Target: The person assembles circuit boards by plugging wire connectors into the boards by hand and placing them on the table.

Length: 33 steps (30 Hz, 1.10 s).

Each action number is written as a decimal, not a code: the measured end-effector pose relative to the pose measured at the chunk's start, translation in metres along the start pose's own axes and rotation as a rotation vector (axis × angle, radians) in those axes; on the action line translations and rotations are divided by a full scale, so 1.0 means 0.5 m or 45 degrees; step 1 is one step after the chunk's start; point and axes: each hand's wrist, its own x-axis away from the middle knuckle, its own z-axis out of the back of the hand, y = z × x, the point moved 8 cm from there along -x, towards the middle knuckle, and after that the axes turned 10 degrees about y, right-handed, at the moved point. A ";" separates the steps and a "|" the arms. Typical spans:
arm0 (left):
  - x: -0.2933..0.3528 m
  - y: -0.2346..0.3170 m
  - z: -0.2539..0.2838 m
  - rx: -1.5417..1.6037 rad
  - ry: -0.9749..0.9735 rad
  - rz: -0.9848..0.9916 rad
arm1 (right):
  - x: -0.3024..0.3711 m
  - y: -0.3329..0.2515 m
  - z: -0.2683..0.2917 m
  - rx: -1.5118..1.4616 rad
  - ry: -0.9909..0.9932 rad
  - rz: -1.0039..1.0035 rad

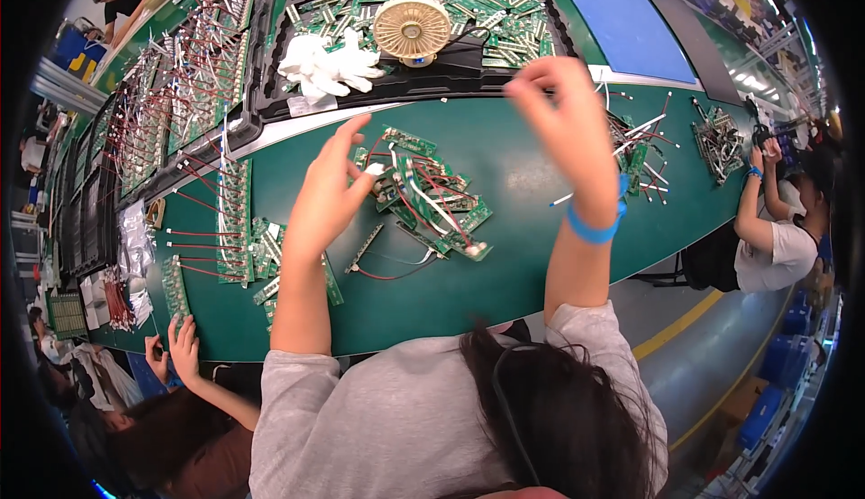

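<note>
Left hand (329, 188) hovering over green table (541, 256) near centre, fingers narrowed, seemingly pinching white connector (374, 169) of wired circuit-board pile (432, 202). Right hand (563, 112) raised toward table's far edge, fingers curling, blurred; cannot tell what it is holding. Small tan fan (412, 28) and white gloves (326, 65) lying in black tray (270, 94) at far edge.

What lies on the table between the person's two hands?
In the head view, a pile of green circuit boards with red and white wires lies between the left hand and the raised right hand.
</note>
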 end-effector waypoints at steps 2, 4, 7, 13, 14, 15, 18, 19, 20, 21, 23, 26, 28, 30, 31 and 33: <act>-0.005 0.010 0.020 -0.297 0.031 -0.095 | -0.028 0.124 0.084 0.087 0.229 -0.358; -0.007 0.008 0.044 -0.346 -0.003 -0.019 | -0.016 0.266 0.180 0.390 0.493 -0.396; 0.009 -0.013 0.111 -0.349 0.087 0.078 | 0.051 0.383 0.289 0.785 0.859 -0.798; 0.069 -0.100 0.219 -0.902 0.210 0.114 | 0.086 0.572 0.282 0.793 0.734 -1.000; 0.076 -0.118 0.224 -0.924 0.172 0.183 | 0.085 0.629 0.280 0.808 0.603 -0.993; 0.085 -0.119 0.228 -0.945 0.176 0.184 | 0.082 0.643 0.277 0.736 0.523 -0.903; 0.111 -0.130 0.248 -0.900 0.178 0.281 | 0.097 0.670 0.306 0.643 0.618 -0.840; 0.117 -0.134 0.250 -0.913 0.176 0.312 | 0.102 0.715 0.336 0.578 0.714 -0.813; 0.129 -0.141 0.251 -0.874 0.162 0.396 | 0.092 0.681 0.328 0.640 0.724 -0.862; 0.139 -0.144 0.247 -0.891 0.145 0.423 | 0.085 0.659 0.328 0.697 0.731 -0.866; 0.150 -0.159 0.232 -1.023 0.059 0.508 | 0.083 0.564 0.319 0.809 0.835 -0.949; 0.154 -0.168 0.223 -1.201 0.125 0.520 | 0.081 0.545 0.365 0.729 1.005 -0.872; 0.146 -0.177 0.208 -1.168 0.142 0.445 | 0.078 0.495 0.388 0.733 1.132 -0.834; 0.135 -0.184 0.188 -1.224 0.154 0.416 | 0.071 0.357 0.380 0.764 1.205 -0.751; 0.127 -0.174 0.179 -1.221 0.212 0.374 | 0.062 0.375 0.391 0.474 1.285 -0.530; 0.104 -0.157 0.160 -1.227 0.278 0.260 | 0.039 0.318 0.388 0.289 1.282 -0.207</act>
